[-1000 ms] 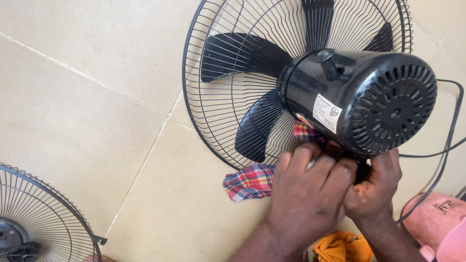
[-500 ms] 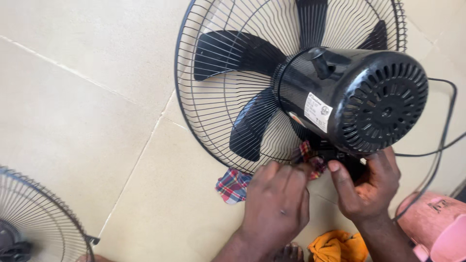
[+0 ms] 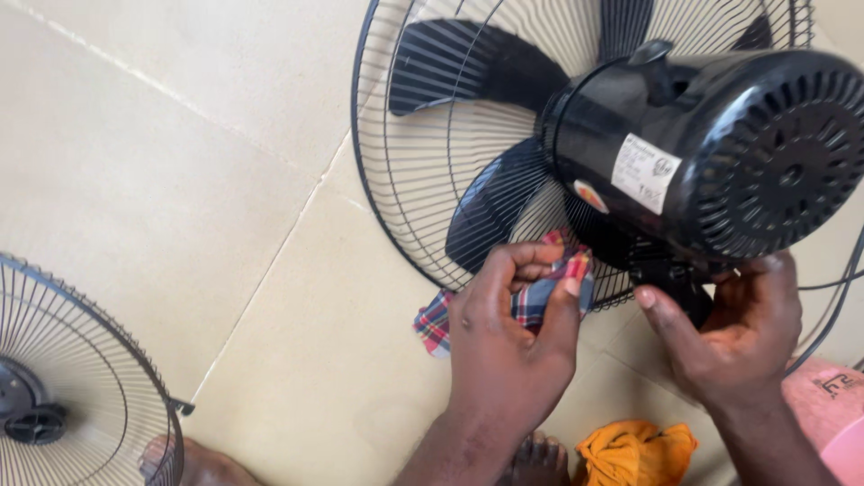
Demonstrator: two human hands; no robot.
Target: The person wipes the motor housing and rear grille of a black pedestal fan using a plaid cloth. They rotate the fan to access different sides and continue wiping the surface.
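Hands: our left hand (image 3: pixel 508 346) pinched a plaid cloth (image 3: pixel 531 297) against the fan (image 3: pixel 684 153) guard | our right hand (image 3: pixel 733 328) gripped the fan's neck | fan lay on tile floor (image 3: pixel 180 180).

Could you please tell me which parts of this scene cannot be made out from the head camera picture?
- Fan neck: mostly covered in the head view by the right hand and the motor housing.
- Checked cloth: partly bunched inside the left hand.
- Wire guard: cut off by the top edge.
- Second guard: cut off by the left and bottom edges.
- Orange cloth: cut off by the bottom edge.
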